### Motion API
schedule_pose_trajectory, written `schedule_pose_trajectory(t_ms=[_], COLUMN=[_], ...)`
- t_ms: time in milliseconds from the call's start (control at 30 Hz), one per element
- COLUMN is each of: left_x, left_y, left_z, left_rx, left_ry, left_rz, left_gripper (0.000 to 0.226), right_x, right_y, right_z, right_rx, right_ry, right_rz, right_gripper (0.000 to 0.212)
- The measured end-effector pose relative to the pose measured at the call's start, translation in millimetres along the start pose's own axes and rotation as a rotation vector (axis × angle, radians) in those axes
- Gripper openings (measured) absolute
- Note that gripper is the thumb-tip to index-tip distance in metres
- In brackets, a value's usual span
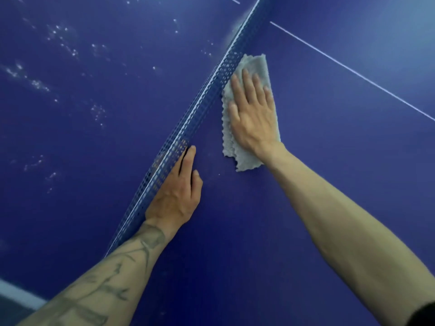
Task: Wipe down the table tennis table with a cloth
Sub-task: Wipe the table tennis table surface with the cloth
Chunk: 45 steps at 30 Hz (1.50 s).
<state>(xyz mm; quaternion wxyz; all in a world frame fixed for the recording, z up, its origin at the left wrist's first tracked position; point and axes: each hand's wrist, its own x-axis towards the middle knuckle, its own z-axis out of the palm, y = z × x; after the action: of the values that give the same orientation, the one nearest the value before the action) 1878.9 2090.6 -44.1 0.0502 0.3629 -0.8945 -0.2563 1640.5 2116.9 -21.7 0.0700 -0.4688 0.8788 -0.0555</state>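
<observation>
Beside net (193, 109), R hand (253, 118) – fingers (247, 85) flat on cloth (249, 67); L hand (177, 194) flat on table (329, 161) – keep pressure even.

Left hand (175, 196) fingers seemingly hidden behind net (200, 100).

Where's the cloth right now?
Head view, centre-right: the cloth lies flat on the table just right of the net, pressed under the right hand, ahead of the left hand.
</observation>
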Motion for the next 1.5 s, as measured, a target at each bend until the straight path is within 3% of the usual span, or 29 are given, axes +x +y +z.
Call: schedule_pose_trajectory(t_ms=[200,400,467,600,700,833,933,1000,1067,1167,1300,1400,1500], left_x=[-33,-113,-119,-116,-114,-114,-114,-114,-113,-112,-113,-113,-114], left_y=[-15,-62,-74,-77,-75,-72,-71,-71,-71,-74,-71,-70,-70], left_z=[-11,-23,-20,-17,-21,-23,-24,-25,-24,-24,-24,-25,-28], left_rx=[0.025,0.131,0.137,0.099,0.092,0.045,0.036,0.031,0.038,0.043,0.023,0.058,0.005], left_ry=[-0.016,-0.094,-0.096,-0.066,-0.048,-0.050,-0.037,-0.037,-0.035,-0.028,-0.005,0.035,0.023], left_rz=[0.067,0.036,0.067,0.089,0.103,0.090,0.093,0.091,0.103,0.117,0.117,0.137,0.128], left_gripper=[0.057,0.059,0.059,0.059,0.058,0.058,0.057,0.057,0.057,0.056,0.055,0.054,0.053], right_x=[-93,-48,-47,-114,-152,-123,-105,-121,-156,-198,-175,-152,-167], right_y=[-30,-23,-49,-91,-75,-42,-65,-94,-111,-100,-72,-95,-131], right_z=[7,1,5,17,19,15,18,22,25,26,24,26,31], right_rx=[-0.056,0.003,0.003,-0.053,-0.075,-0.031,0.000,-0.023,-0.064,-0.058,-0.040,0.002,-0.020], right_ry=[-0.061,-0.026,-0.027,-0.060,-0.132,-0.049,-0.014,-0.009,-0.044,-0.125,-0.048,-0.003,-0.014], right_rz=[-0.368,-0.001,0.002,-0.304,-0.478,-0.168,0.001,-0.060,-0.261,-0.414,-0.159,0.052,-0.046], right_gripper=[0.061,0.065,0.067,0.063,0.062,0.061,0.062,0.062,0.062,0.061,0.061,0.062,0.063])
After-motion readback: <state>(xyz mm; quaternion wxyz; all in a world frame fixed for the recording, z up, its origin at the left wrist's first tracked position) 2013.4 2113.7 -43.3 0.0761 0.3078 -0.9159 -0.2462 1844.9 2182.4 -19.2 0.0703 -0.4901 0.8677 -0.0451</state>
